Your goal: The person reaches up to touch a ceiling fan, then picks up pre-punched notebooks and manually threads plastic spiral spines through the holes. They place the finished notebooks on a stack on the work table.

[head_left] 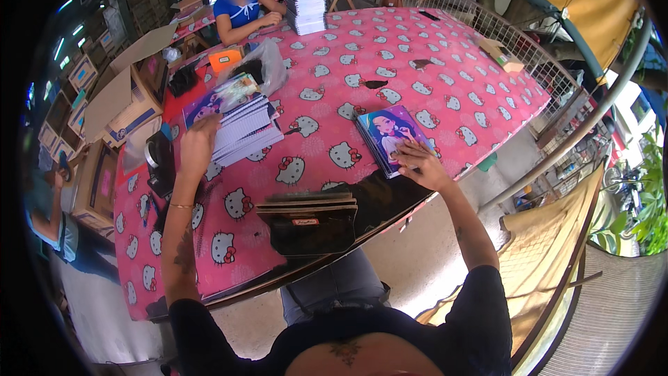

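My left hand [200, 141] is closed at the left edge of a fanned pile of lined notebook pages [245, 132], its fingers on a purple-covered notebook [202, 108]. Over to the right, my right hand [422, 166] lies with fingers stretched out on the lower part of a small stack of spiral notebooks [387, 128]. The top cover shows a drawn figure on purple and blue. Between my forearms, close to the table's front edge, stands a dark holder with wooden slats [306, 221].
A pink patterned cloth covers the table [292, 167]. Behind the pages lie a clear plastic bag [273, 69] and an orange packet [224, 60]. A tall notebook stack [305, 0] rises beside a seated co-worker [240, 10]. Cardboard boxes [132, 97] crowd the left; a black device [160, 163] sits nearer.
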